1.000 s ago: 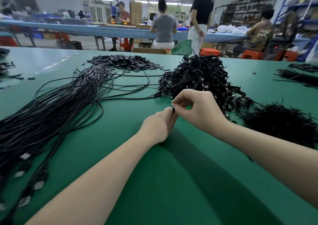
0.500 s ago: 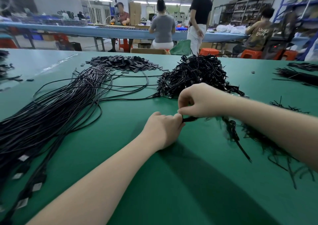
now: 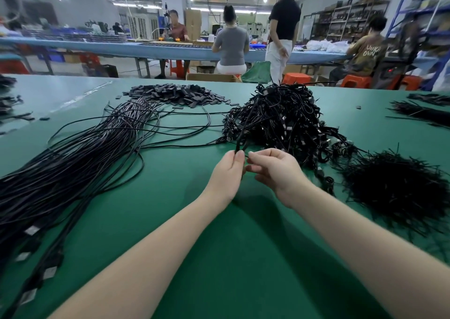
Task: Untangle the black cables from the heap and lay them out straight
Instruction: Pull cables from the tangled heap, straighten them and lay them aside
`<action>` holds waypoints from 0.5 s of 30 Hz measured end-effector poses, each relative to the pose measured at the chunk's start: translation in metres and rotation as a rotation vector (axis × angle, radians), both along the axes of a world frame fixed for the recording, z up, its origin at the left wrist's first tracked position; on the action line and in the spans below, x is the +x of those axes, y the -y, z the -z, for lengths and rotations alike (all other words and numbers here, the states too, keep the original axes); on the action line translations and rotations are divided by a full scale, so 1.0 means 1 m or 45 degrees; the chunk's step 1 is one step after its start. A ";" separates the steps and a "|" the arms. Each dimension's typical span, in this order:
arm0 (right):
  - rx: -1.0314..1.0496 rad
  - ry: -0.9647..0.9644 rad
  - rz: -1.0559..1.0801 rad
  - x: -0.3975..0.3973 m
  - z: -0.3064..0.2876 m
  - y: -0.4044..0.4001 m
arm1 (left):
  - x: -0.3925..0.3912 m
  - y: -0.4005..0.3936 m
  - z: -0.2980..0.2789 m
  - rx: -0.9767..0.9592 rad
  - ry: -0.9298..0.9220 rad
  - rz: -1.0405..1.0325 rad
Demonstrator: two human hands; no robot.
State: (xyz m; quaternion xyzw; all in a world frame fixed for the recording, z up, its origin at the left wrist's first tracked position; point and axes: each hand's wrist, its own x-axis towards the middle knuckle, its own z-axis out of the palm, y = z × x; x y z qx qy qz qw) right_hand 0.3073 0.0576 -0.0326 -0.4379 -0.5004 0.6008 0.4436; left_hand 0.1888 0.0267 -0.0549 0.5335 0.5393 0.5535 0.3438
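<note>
One thin black cable (image 3: pixel 244 133), folded double, rises from the left hand (image 3: pixel 227 175) toward the tangled heap of black cables (image 3: pixel 280 118); thumb and fingers pinch it just in front of the heap. Right hand (image 3: pixel 275 170), just beside the left, fingers loosely curled, fingertips near the cable; whether it grips cannot be told. Left of the heap: long bundle of straightened black cables (image 3: pixel 73 165) on the green table mat (image 3: pixel 219 257). Behind-left of the heap: pile of small flat black pieces (image 3: pixel 177 94). Right of the heap: mound of short black ties (image 3: pixel 394 187).
</note>
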 end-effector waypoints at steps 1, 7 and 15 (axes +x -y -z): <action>0.065 -0.004 0.064 -0.007 0.005 0.003 | -0.003 -0.002 0.000 -0.033 0.034 -0.026; 0.238 -0.014 0.169 -0.021 0.022 0.010 | -0.014 -0.005 0.003 -0.085 0.119 -0.018; 0.000 -0.090 -0.138 -0.006 0.016 0.004 | -0.024 -0.010 0.003 -0.085 -0.006 0.136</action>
